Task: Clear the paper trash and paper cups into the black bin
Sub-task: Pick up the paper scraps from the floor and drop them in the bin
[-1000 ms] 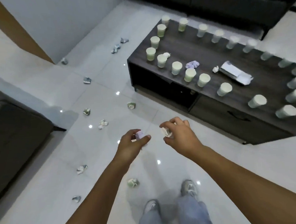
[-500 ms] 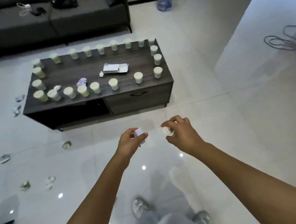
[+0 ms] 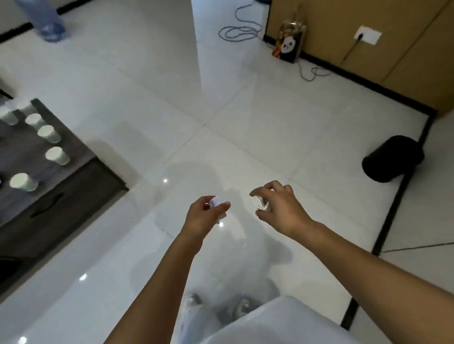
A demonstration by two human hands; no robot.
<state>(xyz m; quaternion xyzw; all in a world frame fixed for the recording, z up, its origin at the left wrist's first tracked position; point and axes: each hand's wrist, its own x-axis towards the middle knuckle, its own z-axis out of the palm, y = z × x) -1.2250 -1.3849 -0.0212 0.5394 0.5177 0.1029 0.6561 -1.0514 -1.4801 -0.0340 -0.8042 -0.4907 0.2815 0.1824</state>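
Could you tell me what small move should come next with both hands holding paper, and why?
Probably a step toward the black bin, carrying both wads over it before letting go. The left hand pinches a paper wad and the right hand grips another wad, so both are full, while the bin stands ahead to the right near the wall, clearly apart from the hands.

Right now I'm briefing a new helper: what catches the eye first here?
Two hands mid-frame, the left hand and right hand, each holding a crumpled paper wad. The black bin stands at the right by the floor's dark strip. Paper cups line the dark coffee table at left.
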